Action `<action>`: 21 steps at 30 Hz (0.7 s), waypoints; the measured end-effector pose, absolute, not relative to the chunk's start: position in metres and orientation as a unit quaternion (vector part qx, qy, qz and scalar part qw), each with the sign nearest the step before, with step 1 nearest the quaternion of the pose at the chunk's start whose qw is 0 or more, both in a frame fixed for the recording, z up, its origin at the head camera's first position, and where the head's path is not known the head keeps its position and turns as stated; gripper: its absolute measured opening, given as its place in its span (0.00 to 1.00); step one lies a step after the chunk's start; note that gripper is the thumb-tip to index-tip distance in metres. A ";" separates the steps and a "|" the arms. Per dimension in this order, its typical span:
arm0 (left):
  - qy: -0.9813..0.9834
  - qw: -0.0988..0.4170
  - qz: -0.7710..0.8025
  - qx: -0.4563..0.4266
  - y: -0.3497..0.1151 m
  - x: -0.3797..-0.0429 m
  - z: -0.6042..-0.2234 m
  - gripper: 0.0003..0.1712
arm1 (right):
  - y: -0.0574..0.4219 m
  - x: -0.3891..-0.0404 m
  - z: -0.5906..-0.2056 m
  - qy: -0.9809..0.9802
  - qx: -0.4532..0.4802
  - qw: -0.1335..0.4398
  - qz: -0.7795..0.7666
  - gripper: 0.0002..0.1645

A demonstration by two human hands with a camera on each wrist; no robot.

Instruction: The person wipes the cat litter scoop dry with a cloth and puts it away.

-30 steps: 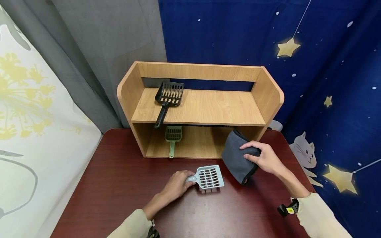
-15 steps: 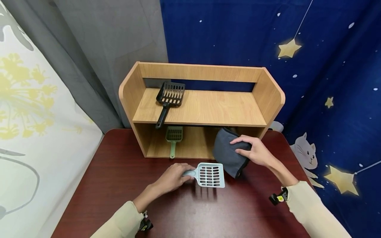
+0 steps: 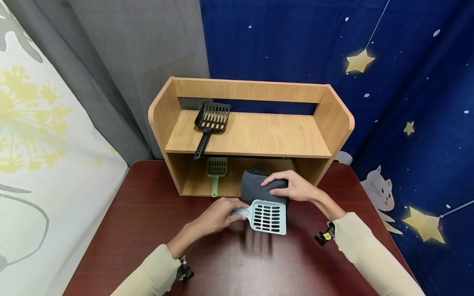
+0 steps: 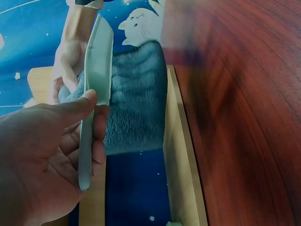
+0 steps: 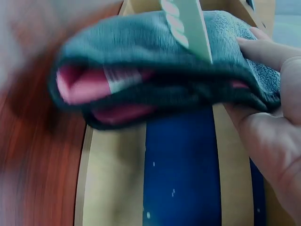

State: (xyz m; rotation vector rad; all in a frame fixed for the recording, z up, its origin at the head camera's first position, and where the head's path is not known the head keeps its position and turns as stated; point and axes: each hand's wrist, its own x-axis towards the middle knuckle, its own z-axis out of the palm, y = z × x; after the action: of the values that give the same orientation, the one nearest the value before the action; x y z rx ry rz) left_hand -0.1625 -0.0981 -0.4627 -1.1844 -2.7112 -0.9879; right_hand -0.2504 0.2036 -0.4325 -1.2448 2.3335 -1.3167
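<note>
In the head view, my left hand (image 3: 222, 216) grips the handle of a pale blue slotted litter scoop (image 3: 268, 217), its head pointing right above the table. My right hand (image 3: 294, 187) holds a folded dark grey cloth (image 3: 253, 187) by its right side, in front of the lower shelf. The scoop head overlaps the cloth's lower part in this view. Seen from the left wrist, the thumb lies along the scoop (image 4: 96, 75), with fingers under it and the fuzzy cloth (image 4: 136, 103) behind. From the right wrist, the cloth (image 5: 127, 42) shows pink inside its dark-edged folds.
A two-tier wooden shelf (image 3: 266, 129) stands at the back of the dark red table (image 3: 148, 230). On its upper tier lies a black slotted scoop (image 3: 211, 117), handle over the front edge. A green slotted scoop (image 3: 216, 166) lies on the lower tier.
My right hand has moved left with the cloth, from the shelf's right end to behind the blue scoop. The left hand has raised the scoop slightly, then shifted it a little right.
</note>
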 end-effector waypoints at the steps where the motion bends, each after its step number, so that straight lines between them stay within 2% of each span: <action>1: -0.869 0.010 -0.318 -0.379 -0.098 -0.163 -0.461 0.16 | 0.199 -0.251 -0.433 0.782 -0.422 0.096 -0.448 0.18; 9: -0.871 0.013 -0.316 -0.376 -0.095 -0.161 -0.456 0.16 | 0.179 -0.248 -0.428 0.774 -0.428 0.104 -0.455 0.16; 21: -0.877 0.024 -0.318 -0.359 -0.119 -0.161 -0.457 0.17 | 0.215 -0.245 -0.420 0.794 -0.396 0.116 -0.445 0.17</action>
State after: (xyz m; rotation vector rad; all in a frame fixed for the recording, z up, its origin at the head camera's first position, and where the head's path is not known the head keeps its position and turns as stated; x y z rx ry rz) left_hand -0.1609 -0.1190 -0.4567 -1.1108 -2.7150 -0.9830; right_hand -0.2446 0.2146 -0.4195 -1.1610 2.3258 -1.3045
